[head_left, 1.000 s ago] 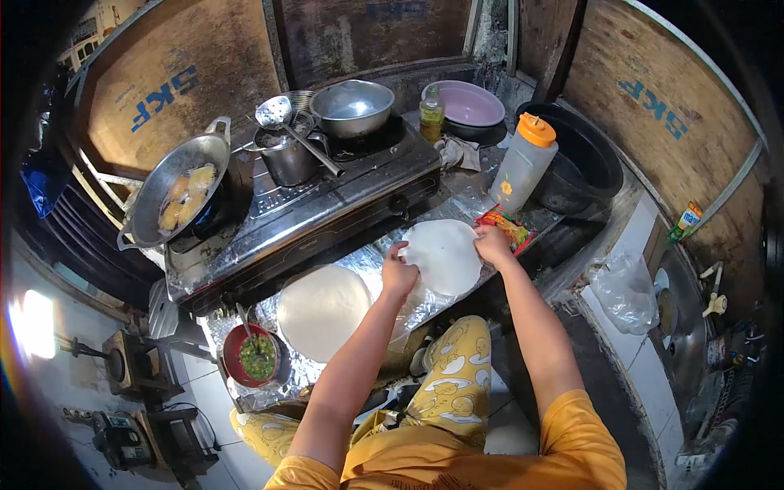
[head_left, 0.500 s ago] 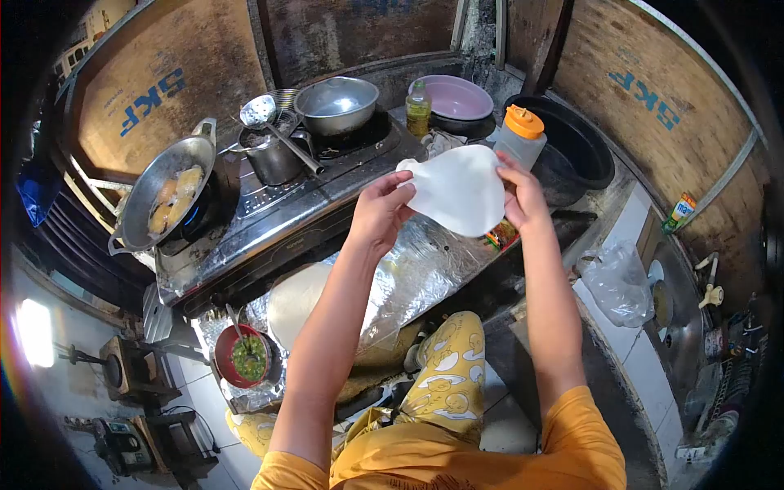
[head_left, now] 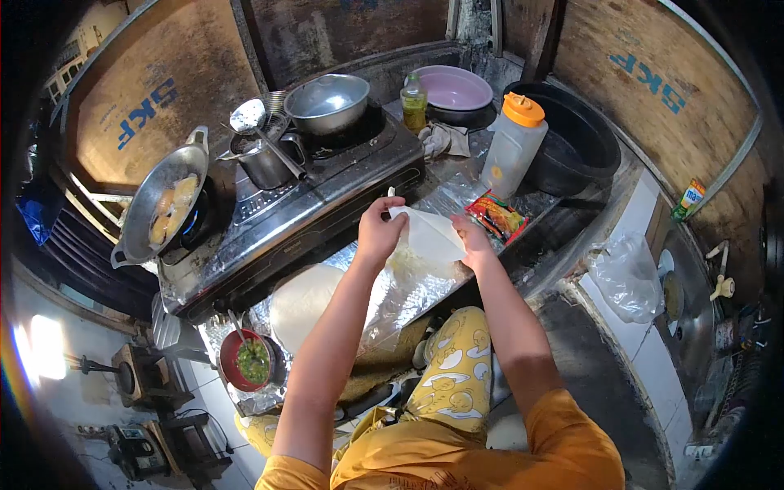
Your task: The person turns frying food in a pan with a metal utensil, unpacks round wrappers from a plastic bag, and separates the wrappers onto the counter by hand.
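Note:
A thin white round sheet (head_left: 431, 235) hangs between my hands above the foil-covered board (head_left: 412, 287). My left hand (head_left: 380, 231) pinches its left edge between thumb and fingers. At the right edge, my right hand (head_left: 474, 240) grips it the same way. The sheet looks tilted and partly folded. Lower left, a stack of pale round sheets (head_left: 304, 304) lies on the foil, partly behind my left forearm. Beside the stack is a red bowl (head_left: 247, 361) with a green chopped mixture and a spoon. A red packet (head_left: 496, 217) lies just right of my right hand.
A stove (head_left: 318, 192) holds a frying pan (head_left: 166, 198) with browned pieces over a blue flame, a small pot (head_left: 267, 167) with a skimmer, and a metal bowl (head_left: 327, 104). Behind stand an oil bottle (head_left: 414, 104), an orange-lidded jug (head_left: 514, 147) and a black tub (head_left: 576, 151).
Both hands lifted the white sheet off the foil, held it up high, then lowered it toward the board. The sheet now appears more edge-on.

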Motion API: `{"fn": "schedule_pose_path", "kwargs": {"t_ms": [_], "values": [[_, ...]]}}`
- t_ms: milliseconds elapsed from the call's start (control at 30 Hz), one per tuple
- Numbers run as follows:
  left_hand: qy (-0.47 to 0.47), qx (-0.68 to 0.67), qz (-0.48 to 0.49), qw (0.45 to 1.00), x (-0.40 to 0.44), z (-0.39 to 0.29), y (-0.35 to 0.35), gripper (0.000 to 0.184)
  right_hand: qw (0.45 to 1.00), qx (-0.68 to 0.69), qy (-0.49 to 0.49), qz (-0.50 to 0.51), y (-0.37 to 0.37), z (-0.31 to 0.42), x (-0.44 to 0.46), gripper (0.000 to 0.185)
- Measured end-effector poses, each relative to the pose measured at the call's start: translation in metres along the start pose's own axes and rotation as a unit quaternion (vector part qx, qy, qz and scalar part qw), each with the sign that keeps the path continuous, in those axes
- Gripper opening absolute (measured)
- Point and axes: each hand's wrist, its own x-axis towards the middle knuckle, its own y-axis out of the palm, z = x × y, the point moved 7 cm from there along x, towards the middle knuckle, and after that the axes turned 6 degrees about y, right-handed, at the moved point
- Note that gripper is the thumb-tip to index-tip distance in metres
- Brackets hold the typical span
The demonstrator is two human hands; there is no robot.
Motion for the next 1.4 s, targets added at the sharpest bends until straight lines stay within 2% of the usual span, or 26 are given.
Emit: {"fn": "schedule_pose_path", "kwargs": {"t_ms": [200,333,400,433,467,500,533,567,600,633,667,733,800,833,867,900,933,1000,1133,1167,1233,1333,1400], "values": [[-0.022,-0.030,0.002,0.999,-0.003,-0.031,0.002,0.026,0.999,-0.022,-0.023,-0.033,-0.004,0.004,0.008,0.031],[-0.028,-0.018,0.000,0.999,-0.007,-0.010,0.001,0.027,0.996,-0.062,-0.063,0.031,-0.006,0.022,0.012,0.031],[-0.024,-0.071,-0.012,0.997,-0.013,0.013,-0.001,0.029,0.989,-0.090,-0.115,-0.008,0.005,0.051,-0.016,0.032],[-0.032,-0.004,-0.014,0.999,-0.023,0.011,-0.005,0.032,0.976,-0.185,-0.111,-0.030,-0.011,0.048,-0.002,0.028],[-0.071,0.007,-0.011,0.997,-0.031,0.027,-0.006,0.037,0.976,-0.185,-0.113,-0.029,-0.021,0.047,0.006,0.028],[-0.071,0.078,-0.012,0.994,-0.036,0.044,-0.008,0.037,0.928,-0.319,-0.172,-0.085,-0.030,0.050,0.005,0.024],[-0.072,0.148,-0.016,0.986,-0.042,0.065,-0.009,0.038,0.855,-0.446,-0.225,-0.138,-0.032,0.053,0.000,0.021],[-0.100,0.163,-0.002,0.981,-0.047,0.095,-0.006,0.040,0.855,-0.448,-0.225,-0.133,-0.032,0.052,-0.005,0.021],[-0.129,0.179,0.010,0.975,-0.051,0.115,-0.004,0.042,0.783,-0.561,-0.219,-0.158,-0.026,0.054,-0.012,0.019],[-0.114,0.242,0.064,0.962,-0.056,0.116,-0.002,0.048,0.696,-0.663,-0.210,-0.179,-0.017,0.056,-0.019,0.017],[-0.096,0.252,0.089,0.959,-0.062,0.107,-0.002,0.050,0.683,-0.690,-0.166,-0.172,-0.007,0.057,-0.029,0.019],[-0.021,0.252,0.018,0.967,-0.087,0.043,-0.017,0.039,0.636,-0.708,-0.238,-0.195,0.023,0.065,-0.060,0.020],[0.023,0.192,0.010,0.981,-0.121,-0.005,-0.034,0.029,0.633,-0.674,-0.347,-0.154,0.065,0.065,-0.097,0.023],[0.038,0.205,0.027,0.978,-0.140,-0.012,-0.045,0.023,0.663,-0.660,-0.337,-0.109,0.079,0.050,-0.104,0.022],[0.042,0.237,0.025,0.970,-0.160,-0.006,-0.060,0.022,0.740,-0.597,-0.309,-0.024,0.098,0.031,-0.114,0.021],[0.047,0.267,0.026,0.962,-0.178,0.001,-0.075,0.021,0.729,-0.594,-0.337,0.036,0.118,0.013,-0.127,0.020],[0.046,0.266,0.025,0.962,-0.194,0.010,-0.090,0.021,0.747,-0.595,-0.291,0.062,0.138,-0.006,-0.140,0.018],[0.052,0.357,-0.007,0.933,-0.218,0.026,-0.117,0.018,0.754,-0.584,-0.280,0.110,0.164,-0.039,-0.147,0.016],[0.090,0.387,-0.021,0.917,-0.236,0.032,-0.134,0.018,0.709,-0.676,-0.162,0.121,0.205,-0.092,-0.137,0.023],[0.097,0.396,0.000,0.913,-0.235,0.025,-0.131,0.019,0.707,-0.678,-0.161,0.121,0.203,-0.103,-0.129,0.023],[0.109,0.402,0.018,0.909,-0.229,0.021,-0.127,0.019,0.684,-0.687,-0.232,0.084,0.207,-0.115,-0.112,0.021],[0.091,0.384,0.044,0.918,-0.217,0.040,-0.118,0.021,0.699,-0.680,-0.213,0.056,0.203,-0.117,-0.115,0.019],[0.078,0.407,0.089,0.906,-0.213,0.055,-0.114,0.024,0.681,-0.702,-0.195,0.070,0.199,-0.122,-0.131,0.018]]}}
